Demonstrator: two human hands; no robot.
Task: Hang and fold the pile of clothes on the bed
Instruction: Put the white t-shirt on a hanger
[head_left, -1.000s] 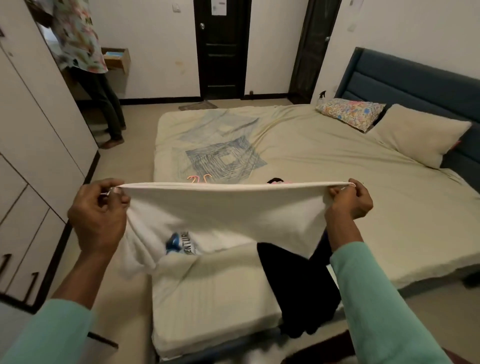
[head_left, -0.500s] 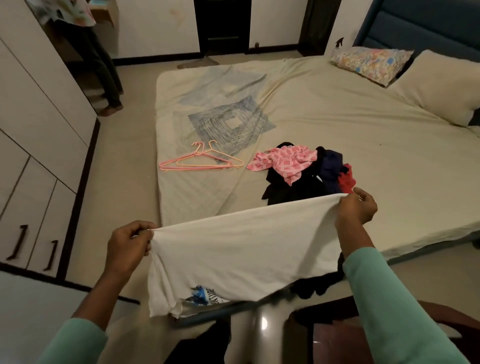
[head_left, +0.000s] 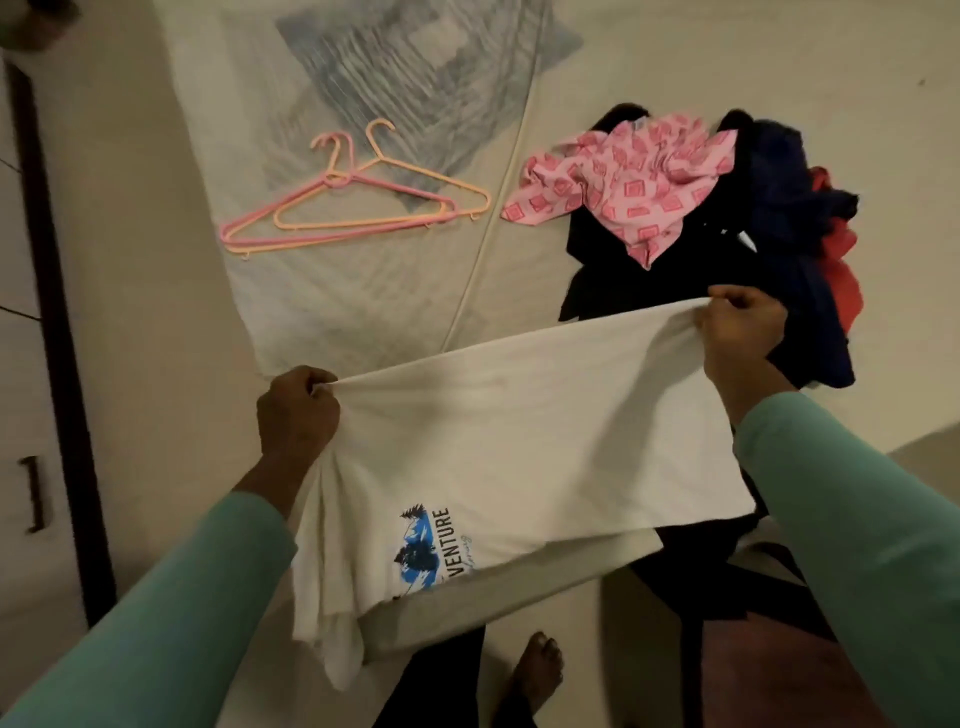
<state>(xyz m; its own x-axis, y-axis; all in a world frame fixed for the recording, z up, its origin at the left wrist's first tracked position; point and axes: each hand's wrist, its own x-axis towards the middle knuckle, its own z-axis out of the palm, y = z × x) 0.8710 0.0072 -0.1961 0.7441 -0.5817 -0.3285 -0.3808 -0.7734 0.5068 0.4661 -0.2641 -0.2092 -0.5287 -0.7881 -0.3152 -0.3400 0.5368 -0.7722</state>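
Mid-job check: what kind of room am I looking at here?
Most likely a bedroom: a sheeted bed with a pile of clothes and plastic hangers on it, and cupboard doors along the left. The left hand and right hand grip a white T-shirt.

A home bedroom: sheeted bed (head_left: 675, 52), wardrobe doors (head_left: 15, 364) alongside, hangers (head_left: 338, 181) and clothes pile (head_left: 623, 182) on it.

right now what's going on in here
A person holds a white T-shirt stretched between the left hand and the right hand, each gripping an end of its upper edge, above the near edge of the bed. Two hangers lie on the bed, left of an unfolded pile of clothes.
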